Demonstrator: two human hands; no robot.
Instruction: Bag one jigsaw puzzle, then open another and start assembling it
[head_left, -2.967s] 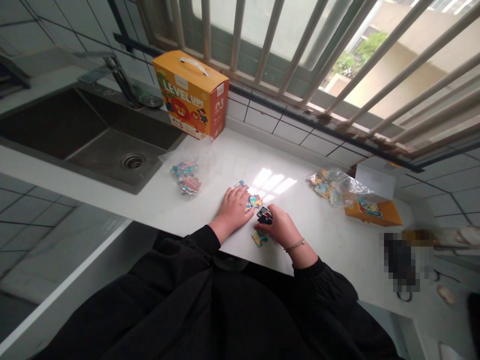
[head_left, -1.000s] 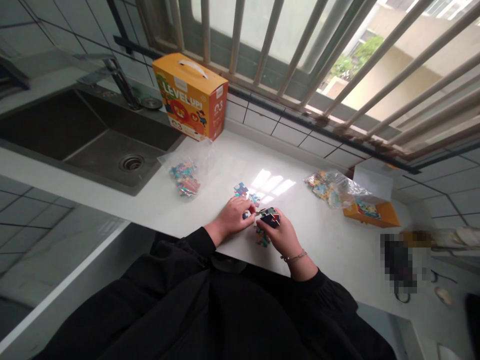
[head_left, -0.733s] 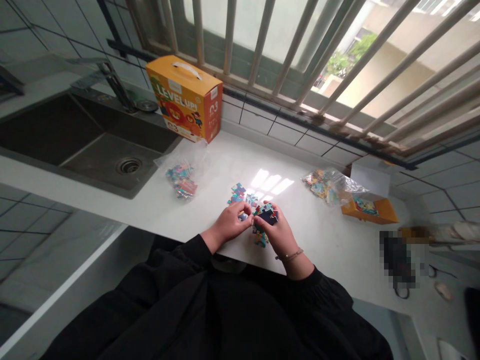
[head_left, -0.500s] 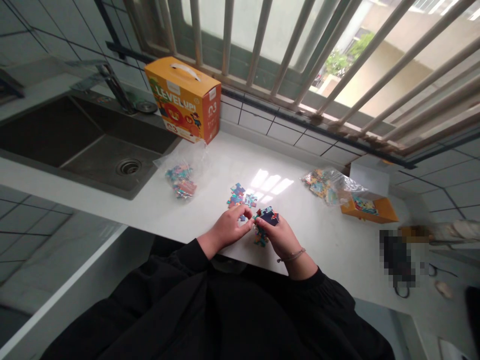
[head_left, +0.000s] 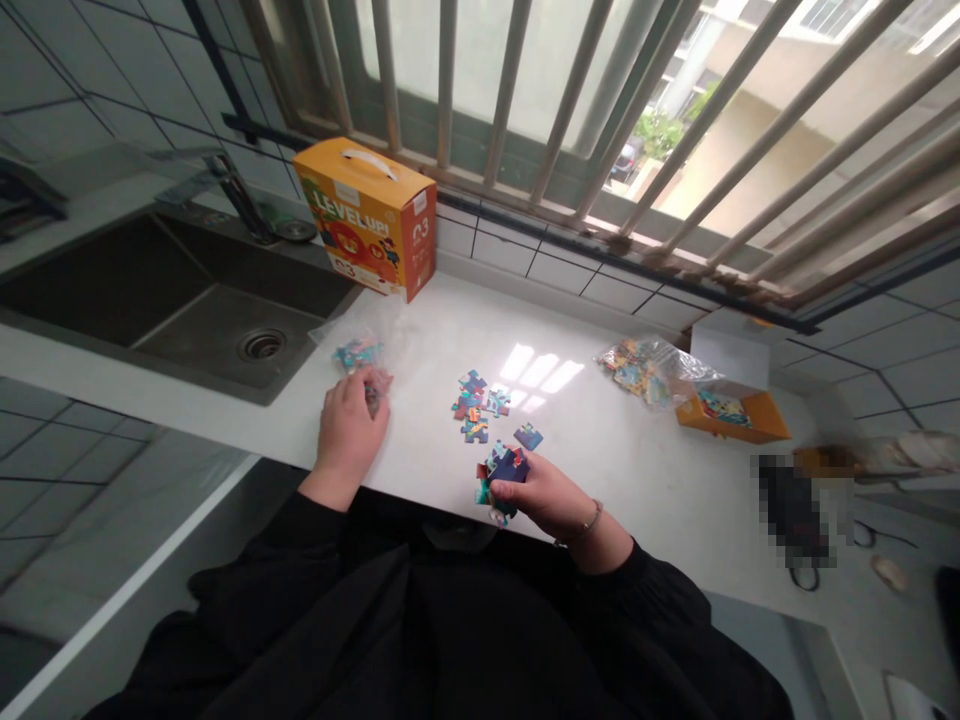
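Jigsaw pieces [head_left: 507, 466], light, stiff card best pinched by the edges, are clamped in the fingers [head_left: 517, 489] of the right hand [head_left: 547, 497], well right of the sink [head_left: 97, 270]. The left hand [head_left: 349, 430], curled, rests on a plastic bag [head_left: 356, 345] just beside the sink, while loose pieces [head_left: 472, 405] lie on the counter [head_left: 622, 470] farther right.

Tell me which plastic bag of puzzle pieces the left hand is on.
The bag by the sink, touched by the left hand, just in front of the LEVEL UP box. The other bag lies untouched, far right.
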